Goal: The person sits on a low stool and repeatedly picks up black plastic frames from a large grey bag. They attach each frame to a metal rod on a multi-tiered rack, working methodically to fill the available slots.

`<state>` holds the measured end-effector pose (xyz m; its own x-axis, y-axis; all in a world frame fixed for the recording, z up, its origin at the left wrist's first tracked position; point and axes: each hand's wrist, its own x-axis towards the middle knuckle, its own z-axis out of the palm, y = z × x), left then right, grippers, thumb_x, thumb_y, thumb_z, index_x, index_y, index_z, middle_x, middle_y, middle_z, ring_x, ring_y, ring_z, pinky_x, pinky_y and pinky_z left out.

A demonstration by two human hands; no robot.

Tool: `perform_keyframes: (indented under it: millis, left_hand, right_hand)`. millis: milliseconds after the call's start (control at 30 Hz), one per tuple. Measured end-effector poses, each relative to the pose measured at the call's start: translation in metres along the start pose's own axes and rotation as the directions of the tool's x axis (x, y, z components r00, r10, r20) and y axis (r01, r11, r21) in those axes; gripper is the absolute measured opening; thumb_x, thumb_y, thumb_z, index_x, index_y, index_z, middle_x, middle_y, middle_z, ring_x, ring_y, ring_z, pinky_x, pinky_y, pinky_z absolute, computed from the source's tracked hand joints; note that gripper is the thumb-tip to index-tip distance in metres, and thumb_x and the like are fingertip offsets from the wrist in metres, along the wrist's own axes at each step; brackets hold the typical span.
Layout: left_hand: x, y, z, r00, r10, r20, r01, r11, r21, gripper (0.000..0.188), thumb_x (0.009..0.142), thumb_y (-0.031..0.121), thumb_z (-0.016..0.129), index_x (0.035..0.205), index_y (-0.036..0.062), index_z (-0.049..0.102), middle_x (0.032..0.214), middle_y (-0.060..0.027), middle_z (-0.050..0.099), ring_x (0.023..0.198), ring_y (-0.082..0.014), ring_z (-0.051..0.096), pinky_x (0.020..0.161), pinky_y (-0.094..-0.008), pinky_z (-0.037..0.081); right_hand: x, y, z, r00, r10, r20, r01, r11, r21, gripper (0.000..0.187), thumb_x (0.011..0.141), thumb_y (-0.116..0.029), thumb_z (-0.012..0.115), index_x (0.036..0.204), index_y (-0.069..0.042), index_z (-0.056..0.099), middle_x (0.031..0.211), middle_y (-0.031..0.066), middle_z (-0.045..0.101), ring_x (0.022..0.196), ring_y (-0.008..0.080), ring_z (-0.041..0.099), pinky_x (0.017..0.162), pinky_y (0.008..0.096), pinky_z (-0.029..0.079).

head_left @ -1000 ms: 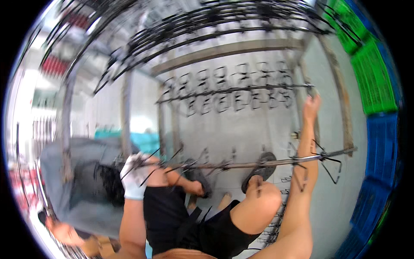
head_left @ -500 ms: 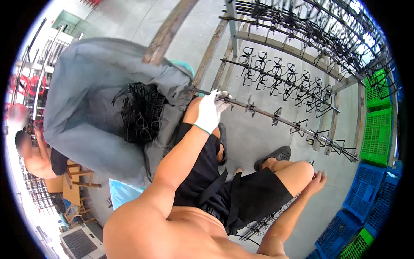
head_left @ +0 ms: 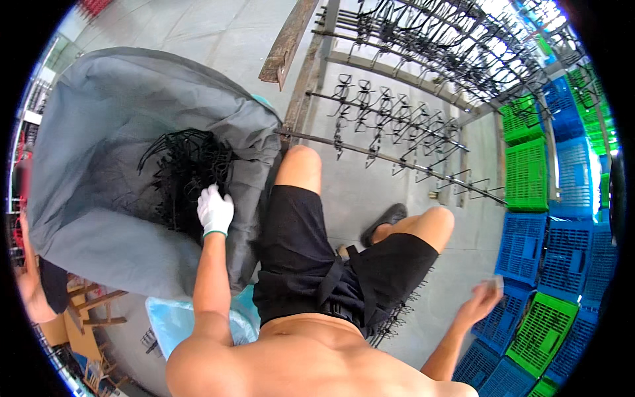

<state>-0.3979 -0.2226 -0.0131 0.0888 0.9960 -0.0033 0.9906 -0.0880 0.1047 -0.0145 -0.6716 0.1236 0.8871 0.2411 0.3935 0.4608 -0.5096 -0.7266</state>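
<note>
My left hand wears a white glove and reaches into a big grey sack on my left. Its fingers are curled into the lower edge of a tangled pile of black wire hooks inside the sack. My right hand is bare and blurred, held out low on my right above the floor near the blue crates, fingers loosely apart, with a small pale patch at the fingertips. I am seated in black shorts with both knees up.
A metal rail hung with black wire hooks crosses in front of my knees, with more loaded rails behind. Blue crates and green crates are stacked at right. Another person sits at far left beside wooden stools.
My left hand has dropped from the rail down into the sack and onto the wire pile. My right hand has swung out to the right. The view has tilted further down.
</note>
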Motion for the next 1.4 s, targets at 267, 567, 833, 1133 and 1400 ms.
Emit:
perform_keyframes:
  millis: [267,567,833,1133,1400]
  left_hand:
    - [0.001,-0.012,-0.006,1.0,-0.011,-0.025,-0.006,0.793,-0.609,0.023,0.083,0.022,0.057,0.096,0.0045,0.063,0.093,-0.0192,0.065,0.089,-0.0341,0.062,0.077,-0.0393,0.048]
    - [-0.029,0.009,-0.039,0.993,-0.009,0.115,0.109,-0.258,-0.96,0.021,0.093,0.015,0.049,0.104,-0.0006,0.058,0.085,-0.0077,0.064,0.076,-0.0157,0.062,0.071,-0.0284,0.05]
    - [-0.071,0.059,-0.124,0.827,0.475,0.301,0.297,0.084,-0.951,0.02,0.09,0.013,0.048,0.1,0.0038,0.063,0.054,-0.0017,0.055,0.042,-0.0066,0.051,0.041,-0.0197,0.038]
    - [-0.046,0.073,-0.119,0.779,0.616,0.118,0.205,-0.073,-0.976,0.014,0.084,0.009,0.058,0.091,-0.0027,0.063,0.068,-0.0067,0.062,0.055,-0.0114,0.057,0.052,-0.0232,0.046]
    - [-0.011,-0.023,-0.013,0.922,-0.386,-0.038,0.385,0.922,-0.046,0.086,0.07,0.031,0.07,0.139,0.0089,0.022,0.126,-0.021,0.044,0.111,-0.0353,0.047,0.092,-0.0459,0.04]
  right_hand:
    - [-0.045,-0.144,0.195,0.851,-0.187,0.491,-0.032,0.915,0.403,0.035,0.085,-0.006,0.057,0.118,0.001,0.046,0.11,0.0156,0.055,0.102,0.0247,0.054,0.088,0.0367,0.043]
    - [0.017,-0.185,0.31,0.777,-0.432,0.459,0.31,0.896,0.318,0.017,0.085,-0.016,0.059,0.095,-0.002,0.059,0.07,0.0095,0.055,0.06,0.0175,0.052,0.057,0.028,0.042]
    - [-0.028,-0.133,0.295,0.768,-0.378,0.517,0.04,0.834,0.55,0.021,0.086,-0.008,0.053,0.104,0.001,0.057,0.087,0.0064,0.056,0.078,0.0154,0.053,0.072,0.0281,0.043]
    - [-0.03,-0.201,0.234,-0.523,-0.292,0.8,-0.334,0.934,0.123,0.045,0.094,-0.027,0.047,0.128,0.002,0.044,0.085,0.0075,0.063,0.067,0.0125,0.053,0.063,0.0261,0.047]
    - [-0.017,-0.182,0.263,0.694,-0.122,0.709,-0.666,0.266,0.697,0.056,0.098,-0.039,0.034,0.136,0.0,0.027,0.096,0.0128,0.061,0.074,0.0181,0.056,0.074,0.0307,0.041]
